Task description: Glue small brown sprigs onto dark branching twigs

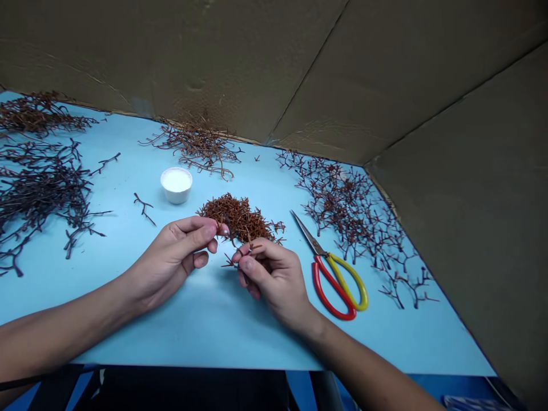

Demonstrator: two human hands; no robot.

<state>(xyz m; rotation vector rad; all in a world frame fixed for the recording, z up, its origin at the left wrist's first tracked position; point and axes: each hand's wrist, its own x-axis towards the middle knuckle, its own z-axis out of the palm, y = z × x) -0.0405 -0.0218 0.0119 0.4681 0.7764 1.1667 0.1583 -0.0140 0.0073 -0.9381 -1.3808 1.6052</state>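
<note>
My left hand (180,254) pinches a small brown twig piece between thumb and forefinger, right beside a pile of short brown twig bits (240,217) on the blue table (214,319). My right hand (269,274) is closed around a few thin branched twigs (234,261) whose tips stick out toward the left hand. The two hands are close together, a little in front of the pile.
Scissors (334,274) with red and yellow handles lie just right of my right hand. A small white cup (176,184) stands behind the pile. Heaps of dark branched twigs lie far left (38,182), at the back (197,145) and on the right (355,211). Cardboard walls (385,85) enclose the table.
</note>
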